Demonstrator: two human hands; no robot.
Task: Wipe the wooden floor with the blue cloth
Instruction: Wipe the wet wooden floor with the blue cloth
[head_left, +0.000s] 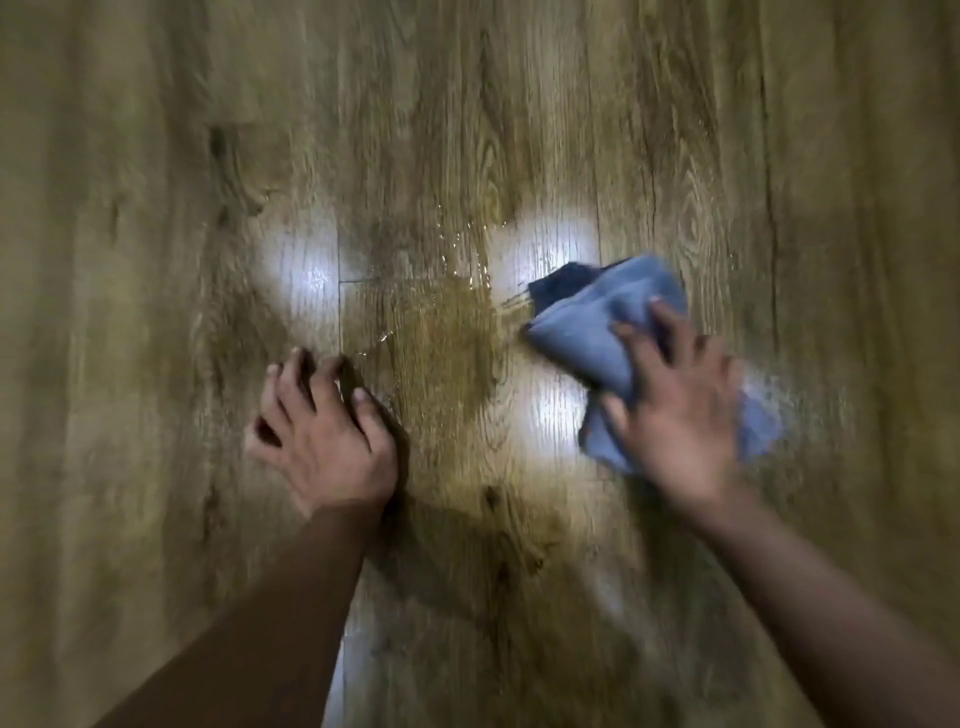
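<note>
Both bare forearms reach in from the bottom edge. Crumpled under the right hand, the blue cloth lies on the wooden floor right of centre, fingers spread and pressing on it, blurred. A wet patch sits just left of the cloth. Beyond it, the left hand rests on the planks, fingers apart, holding nothing.

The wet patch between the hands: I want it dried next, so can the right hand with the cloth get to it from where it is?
Probably yes. The right hand presses the blue cloth just beside the wet patch, with only bare floor between them.
</note>
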